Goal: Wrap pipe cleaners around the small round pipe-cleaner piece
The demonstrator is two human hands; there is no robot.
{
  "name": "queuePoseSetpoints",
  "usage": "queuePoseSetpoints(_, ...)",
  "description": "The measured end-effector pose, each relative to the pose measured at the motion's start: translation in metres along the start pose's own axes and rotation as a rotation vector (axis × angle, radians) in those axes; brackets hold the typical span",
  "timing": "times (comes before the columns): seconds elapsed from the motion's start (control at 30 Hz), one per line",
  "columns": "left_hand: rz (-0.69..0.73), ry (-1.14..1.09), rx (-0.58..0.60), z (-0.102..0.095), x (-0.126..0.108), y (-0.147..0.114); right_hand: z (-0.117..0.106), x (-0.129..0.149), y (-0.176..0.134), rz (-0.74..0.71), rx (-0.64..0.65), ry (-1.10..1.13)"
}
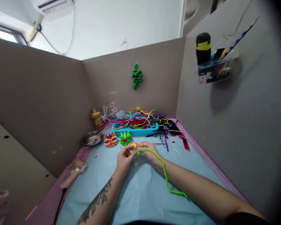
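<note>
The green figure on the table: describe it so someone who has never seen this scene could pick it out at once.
Start at the blue tray heaped with colourful fuzzy strands. Just in front of its left part, beyond the left hand, two small figures sit side by side. The green figure is the one on the right, bright green with red touches; its neighbour is orange and whitish.

Lime strand [165,176], pink-yellow piece [133,145], blue tray [137,132]

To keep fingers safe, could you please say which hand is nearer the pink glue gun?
Left: the left hand is right of the glue gun, not touching it; the right hand is farther right.
</note>
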State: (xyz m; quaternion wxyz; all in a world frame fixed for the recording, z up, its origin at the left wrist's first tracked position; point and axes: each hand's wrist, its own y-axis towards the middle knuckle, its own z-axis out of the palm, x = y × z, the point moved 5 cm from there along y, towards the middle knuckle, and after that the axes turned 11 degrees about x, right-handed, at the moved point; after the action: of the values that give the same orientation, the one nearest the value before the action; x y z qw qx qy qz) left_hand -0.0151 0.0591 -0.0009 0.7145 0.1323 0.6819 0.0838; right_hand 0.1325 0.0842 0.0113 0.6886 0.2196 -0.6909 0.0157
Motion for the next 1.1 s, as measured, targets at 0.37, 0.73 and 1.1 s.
queuePoseSetpoints(0.37,-0.019,-0.027,-0.029,-0.002,-0.002,0.002,-0.001,0.015,-0.005,-0.115,-0.067,-0.243)
queuePoseSetpoints(0.73,-0.023,0.048,-0.088,-0.007,-0.004,0.003,-0.005,0.046,-0.002,-0.168,0.068,-0.197)
queuePoseSetpoints(1.1,-0.038,0.004,-0.063,-0.006,-0.002,0.006,0.002,0.04,-0.001,-0.171,0.176,-0.2)
